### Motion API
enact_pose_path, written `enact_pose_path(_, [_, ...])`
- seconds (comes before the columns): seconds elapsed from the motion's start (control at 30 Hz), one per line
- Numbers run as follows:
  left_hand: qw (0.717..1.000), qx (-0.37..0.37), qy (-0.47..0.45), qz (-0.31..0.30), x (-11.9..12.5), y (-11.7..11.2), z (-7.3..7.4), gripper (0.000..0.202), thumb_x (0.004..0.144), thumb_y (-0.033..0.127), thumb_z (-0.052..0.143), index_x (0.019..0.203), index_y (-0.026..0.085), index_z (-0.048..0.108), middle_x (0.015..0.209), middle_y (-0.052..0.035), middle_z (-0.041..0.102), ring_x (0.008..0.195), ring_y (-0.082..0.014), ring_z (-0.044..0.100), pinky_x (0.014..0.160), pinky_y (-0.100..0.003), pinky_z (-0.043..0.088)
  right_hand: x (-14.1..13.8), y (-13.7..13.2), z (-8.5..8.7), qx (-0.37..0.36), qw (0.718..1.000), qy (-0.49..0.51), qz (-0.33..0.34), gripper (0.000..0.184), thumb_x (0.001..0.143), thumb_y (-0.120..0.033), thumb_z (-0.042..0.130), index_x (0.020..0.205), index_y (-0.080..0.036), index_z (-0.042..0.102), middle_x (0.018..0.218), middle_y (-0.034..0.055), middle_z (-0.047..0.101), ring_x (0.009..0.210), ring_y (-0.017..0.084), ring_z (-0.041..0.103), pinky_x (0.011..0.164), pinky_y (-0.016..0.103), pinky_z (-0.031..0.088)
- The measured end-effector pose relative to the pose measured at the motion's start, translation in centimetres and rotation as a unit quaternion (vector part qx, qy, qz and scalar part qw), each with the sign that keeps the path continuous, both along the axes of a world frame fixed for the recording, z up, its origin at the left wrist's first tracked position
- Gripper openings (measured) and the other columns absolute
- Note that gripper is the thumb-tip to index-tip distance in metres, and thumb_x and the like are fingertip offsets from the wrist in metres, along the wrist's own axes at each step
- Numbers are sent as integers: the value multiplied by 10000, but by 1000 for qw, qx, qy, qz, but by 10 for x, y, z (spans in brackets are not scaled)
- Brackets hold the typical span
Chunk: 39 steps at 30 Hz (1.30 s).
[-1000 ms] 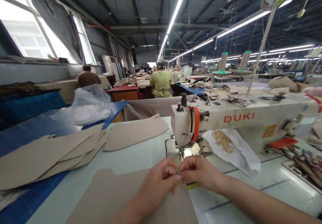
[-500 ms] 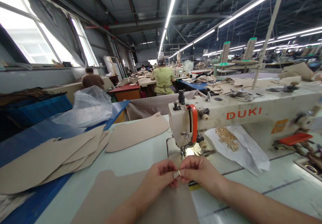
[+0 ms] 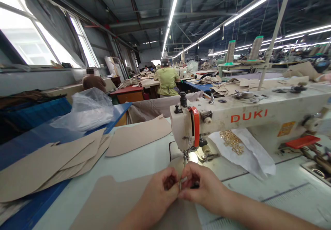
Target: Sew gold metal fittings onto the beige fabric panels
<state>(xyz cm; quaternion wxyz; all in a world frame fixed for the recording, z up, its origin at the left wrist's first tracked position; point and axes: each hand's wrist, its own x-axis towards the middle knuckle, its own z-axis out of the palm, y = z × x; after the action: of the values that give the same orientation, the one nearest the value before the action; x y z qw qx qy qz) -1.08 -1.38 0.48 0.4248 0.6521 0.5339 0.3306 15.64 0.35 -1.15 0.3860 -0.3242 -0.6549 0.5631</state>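
Observation:
Just in front of the sewing machine's (image 3: 180,128) needle, both hands meet fingertip to fingertip. My left hand (image 3: 160,192) is closed in a pinch on one side of a small beige strip (image 3: 180,184). From the other side, my right hand (image 3: 205,187) pinches the same strip with thumb and fingers. A gold ring was visible on the strip earlier; now the fingers mostly cover it. Beneath the hands a beige panel (image 3: 111,199) lies flat, its far end close to the presser foot. Gold rings (image 3: 232,142) lie heaped on a white sheet (image 3: 258,156) beside the machine.
Another beige panel (image 3: 139,135) lies left of the machine head. Further left, a stack of panels (image 3: 51,161) rests on a blue surface, with a clear plastic bag (image 3: 90,107) behind. A person in a green top (image 3: 167,80) sits ahead, facing away.
Both hands have shifted slightly, and the fingers have turned the strip to a more upright position. The gold ring is now mostly hidden. The whole view has moved a little.

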Motion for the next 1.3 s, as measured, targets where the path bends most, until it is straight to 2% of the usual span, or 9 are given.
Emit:
enact_pose_path(0.1, [1000,13,-8,5,-2,1,-3,21,661,158,495,665,178,491,618,41,457,618,-128,452,569,-227,349,2,0,4,62,997,-29,-20,179,626,-133,675,739,-175,542,711,-19,562,681,135,511,648,242,411])
enact_pose_path(0.2, [999,34,-25,9,-5,2,-9,32,658,150,502,665,179,493,635,33,473,635,-131,467,582,-225,363,2,0,6,73,997,-18,-21,72,669,-141,601,723,-167,562,700,-8,567,678,135,520,655,244,414])
enact_pose_path(0.33, [998,49,-36,20,-5,3,-11,32,645,147,505,647,178,503,621,32,477,618,-129,474,577,-224,374,0,3,2,43,998,-4,-34,57,648,-140,541,678,-160,584,689,3,573,657,132,524,613,234,402])
enact_pose_path(0.5, [995,20,-92,45,1,2,-1,56,599,170,557,600,178,501,639,11,544,621,-134,511,596,-231,401,-2,9,-5,-43,997,51,-44,31,609,-188,578,623,-169,558,614,-18,550,576,112,470,559,223,371])
enact_pose_path(0.63, [989,-21,-134,66,3,2,5,94,569,185,602,577,172,509,645,-1,591,600,-131,536,595,-237,417,-3,8,-3,-57,995,57,-56,39,594,-186,586,606,-173,552,596,-20,547,581,116,468,562,225,368])
enact_pose_path(0.8, [980,-60,-182,60,1,3,2,186,556,206,688,669,164,547,654,10,595,620,-131,562,613,-238,439,-4,6,-4,-39,995,37,-86,15,593,-162,546,593,-173,536,572,-30,513,541,101,422,510,212,320])
enact_pose_path(1.07, [992,36,-102,71,3,-4,2,104,676,202,648,685,172,548,662,11,578,630,-133,560,607,-223,447,-4,4,-5,-38,996,31,-71,50,647,-181,582,614,-162,549,558,-30,510,527,94,418,497,208,308])
enact_pose_path(1.2, [992,93,-39,73,2,-8,3,60,702,181,612,686,183,554,664,14,582,640,-139,564,616,-221,452,-2,3,0,-62,994,74,-48,145,647,-228,658,670,-166,529,548,-52,491,507,81,412,486,196,304])
enact_pose_path(1.3, [991,115,-8,70,3,-10,5,49,705,162,586,679,189,553,662,17,585,643,-143,570,623,-222,454,0,3,1,-81,993,77,-26,211,643,-293,703,707,-162,551,594,-37,541,541,90,465,526,204,346])
